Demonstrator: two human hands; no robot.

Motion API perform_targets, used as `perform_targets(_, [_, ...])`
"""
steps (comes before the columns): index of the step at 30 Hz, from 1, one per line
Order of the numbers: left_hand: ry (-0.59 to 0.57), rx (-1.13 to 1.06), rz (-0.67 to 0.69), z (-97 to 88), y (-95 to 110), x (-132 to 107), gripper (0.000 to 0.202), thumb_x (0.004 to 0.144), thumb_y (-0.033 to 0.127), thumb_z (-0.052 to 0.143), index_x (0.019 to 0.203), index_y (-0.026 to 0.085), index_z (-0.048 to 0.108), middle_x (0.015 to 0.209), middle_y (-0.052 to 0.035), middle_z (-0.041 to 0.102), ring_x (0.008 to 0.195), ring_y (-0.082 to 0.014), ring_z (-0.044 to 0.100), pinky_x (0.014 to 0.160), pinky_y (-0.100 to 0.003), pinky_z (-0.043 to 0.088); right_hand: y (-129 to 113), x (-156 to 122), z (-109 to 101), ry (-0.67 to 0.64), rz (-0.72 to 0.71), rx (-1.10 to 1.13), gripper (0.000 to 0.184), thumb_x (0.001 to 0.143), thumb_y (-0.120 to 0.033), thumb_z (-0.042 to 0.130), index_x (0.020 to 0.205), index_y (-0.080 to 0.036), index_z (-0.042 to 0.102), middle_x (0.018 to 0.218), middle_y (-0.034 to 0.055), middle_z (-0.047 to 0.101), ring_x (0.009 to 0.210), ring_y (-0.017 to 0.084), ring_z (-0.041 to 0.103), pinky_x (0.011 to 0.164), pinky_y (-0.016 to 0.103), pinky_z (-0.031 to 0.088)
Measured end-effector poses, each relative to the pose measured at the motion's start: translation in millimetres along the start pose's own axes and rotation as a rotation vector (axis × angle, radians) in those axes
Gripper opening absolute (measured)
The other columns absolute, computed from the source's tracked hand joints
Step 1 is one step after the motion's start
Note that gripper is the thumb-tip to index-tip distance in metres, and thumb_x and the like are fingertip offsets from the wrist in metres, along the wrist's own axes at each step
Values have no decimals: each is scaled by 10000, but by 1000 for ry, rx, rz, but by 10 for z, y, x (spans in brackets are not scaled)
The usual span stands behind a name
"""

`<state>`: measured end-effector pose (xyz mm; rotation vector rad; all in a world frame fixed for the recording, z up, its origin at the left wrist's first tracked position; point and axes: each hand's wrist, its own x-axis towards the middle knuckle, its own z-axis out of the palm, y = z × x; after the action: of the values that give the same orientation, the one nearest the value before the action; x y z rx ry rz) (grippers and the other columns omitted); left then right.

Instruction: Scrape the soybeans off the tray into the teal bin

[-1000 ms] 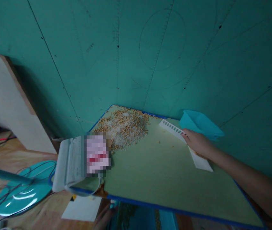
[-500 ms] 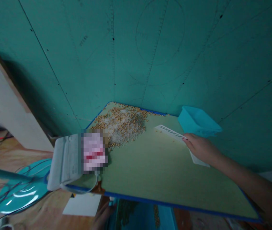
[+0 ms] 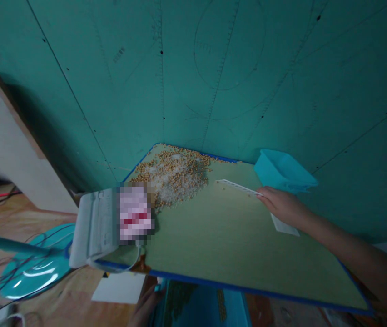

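My right hand (image 3: pixel 280 205) is closed on one end of a thin white slotted strip (image 3: pixel 236 186), which slants left just above the tabletop (image 3: pixel 234 240). A few loose yellow beans lie beneath the strip. To its left spreads a heap of yellow beans mixed with whitish translucent grains (image 3: pixel 176 177). Under my right wrist a flat white piece (image 3: pixel 285 226) shows in part. Low in the view, my left hand (image 3: pixel 146 305) is dim, its fingers closed at the left rim of a blue tub (image 3: pixel 241 309) below the table edge.
A turquoise scoop-like tray (image 3: pixel 278 168) sits at the table's back right against the green wall (image 3: pixel 180 68). At the front left stands a white device (image 3: pixel 93 227) with a cable and a blurred-out screen. Cables lie over a turquoise round base (image 3: pixel 37 272) on the floor.
The white strip has tilted so its slots show more edge-on, and its tip has shifted slightly left. My right hand moved a little left and up. My left hand stays at the tub.
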<state>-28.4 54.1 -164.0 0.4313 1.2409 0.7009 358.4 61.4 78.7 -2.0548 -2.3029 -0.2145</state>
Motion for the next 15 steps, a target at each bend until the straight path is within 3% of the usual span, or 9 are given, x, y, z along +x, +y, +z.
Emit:
perform_targets(7, [-23, 86, -14, 70, 100, -6, 323, 230, 314, 771, 484, 240, 587, 546, -31, 712, 908, -412, 571, 888, -492, 391, -50, -76, -20, -1, -52, 30, 260, 851, -248, 304, 923, -197, 549, 855, 68, 619, 782, 177, 573, 655, 284, 412])
perform_targets(15, [51, 6, 18, 145, 143, -180, 250, 324, 253, 763, 504, 222, 593, 510, -19, 700, 950, -383, 560, 893, -475, 391, -206, -191, -112, -35, -80, 67, 246, 854, -239, 305, 912, -198, 540, 862, 62, 614, 790, 170, 570, 674, 282, 416])
